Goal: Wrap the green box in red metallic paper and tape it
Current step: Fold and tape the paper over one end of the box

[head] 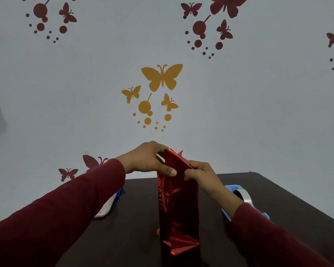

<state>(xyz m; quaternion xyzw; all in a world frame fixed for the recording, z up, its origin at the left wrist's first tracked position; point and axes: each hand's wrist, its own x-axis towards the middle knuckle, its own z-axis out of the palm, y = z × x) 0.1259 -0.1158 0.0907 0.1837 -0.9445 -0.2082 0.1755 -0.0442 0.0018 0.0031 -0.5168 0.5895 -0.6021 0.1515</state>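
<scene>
Here, the box (178, 205), fully covered in red metallic paper (170, 191), stands upright on end at the middle of the dark table (278, 199); no green shows. Its near, lower end carries folded flaps, creased into triangles. At the top end the paper sticks up in loose points.

Left hand (148, 158), at about 10 o'clock from the box top, curls its fingers over the far edge of the paper, thumb pressed on the near face. Right hand (199, 175), at about 3 o'clock, pinches the paper's upper right edge. Both sleeves dark red.

At 3 o'clock from the box, partly behind the right forearm, a blue tape dispenser (228, 188) with a roll of clear tape (243, 195). At 9 o'clock, behind the left sleeve, a white object (104, 209) with something blue (119, 192) beside it; cannot tell what. Beyond, pale wall with a yellow butterfly decal (162, 77) and dark red ones.
</scene>
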